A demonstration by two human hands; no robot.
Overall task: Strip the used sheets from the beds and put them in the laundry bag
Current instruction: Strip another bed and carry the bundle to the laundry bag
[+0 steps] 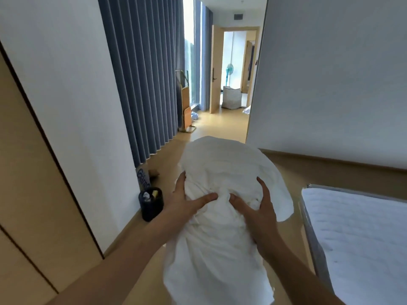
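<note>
Sheets (pixel 222 194) bundled, gripped by left hand (pixel 187 201) and right hand (pixel 259 214), bare mattress (pixel 356 227) beside

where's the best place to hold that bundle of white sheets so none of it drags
Grip the sheet bundle at its bunched middle, one hand from each side, as the left hand and right hand do now. The creases gather there, so the fingers get purchase. A loose tail hangs below the hands; gathering it up from underneath would probably keep it off the floor.
</note>
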